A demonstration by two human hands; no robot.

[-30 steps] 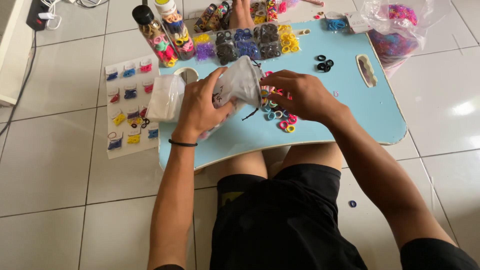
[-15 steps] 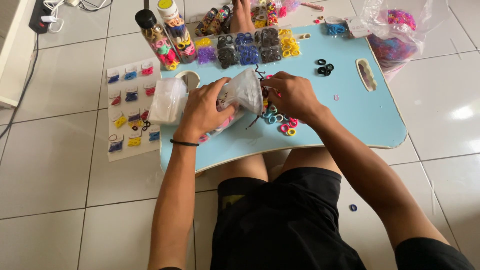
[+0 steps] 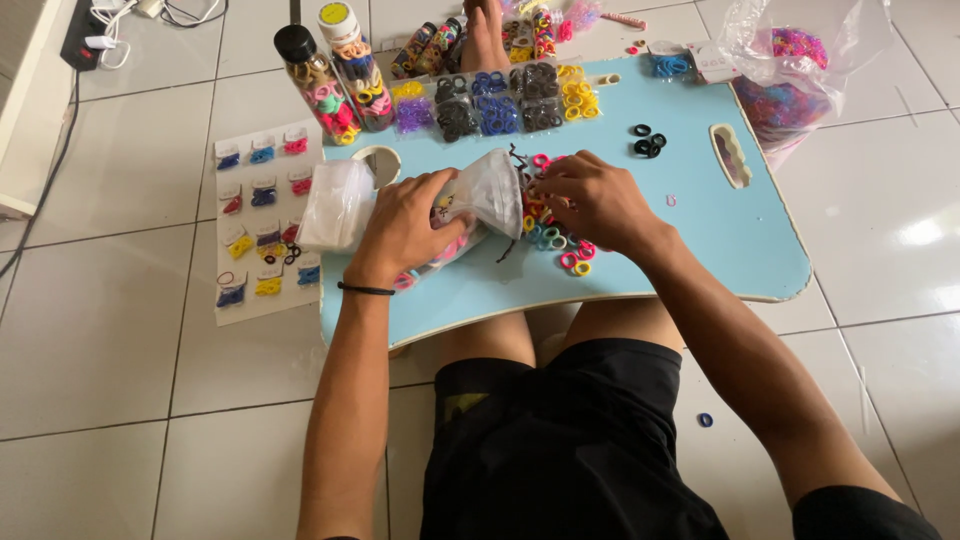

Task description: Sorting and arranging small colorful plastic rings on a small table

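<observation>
Centre of frame: left hand is gripping a clear drawstring pouch lying on the light-blue lap table, mouth pointing right; right hand is pinching at that mouth, small coloured hair ties piling just below it

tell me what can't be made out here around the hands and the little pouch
- Head view: what lies inside the small pouch; its fabric and the left hand cover it.
- Head view: whether the right hand pinches a band; its fingertips are hidden behind its own knuckles.
- Head view: part of the pile of coloured hair bands, hidden under the right hand.
- Head view: the clear bag of bands, cut off by the top edge.
</observation>
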